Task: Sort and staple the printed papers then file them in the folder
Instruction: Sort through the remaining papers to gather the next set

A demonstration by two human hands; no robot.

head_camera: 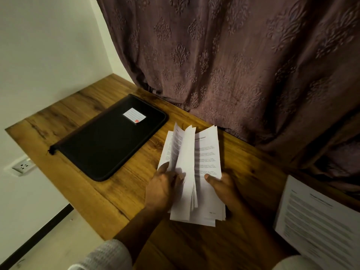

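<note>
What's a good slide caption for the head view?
Left hand and right hand fan printed papers beside a closed black folder.

Bare hands (165, 184), pale knitted sleeves (105, 256)

I can read no words here: the print on the papers (206, 158) is too blurred, and the label (134, 115) on the folder (101, 147) shows only ruled lines.

Wooden desk (78, 117); patterned mauve curtain (233, 65) behind; white wall socket (22, 167) below desk's left edge.
</note>
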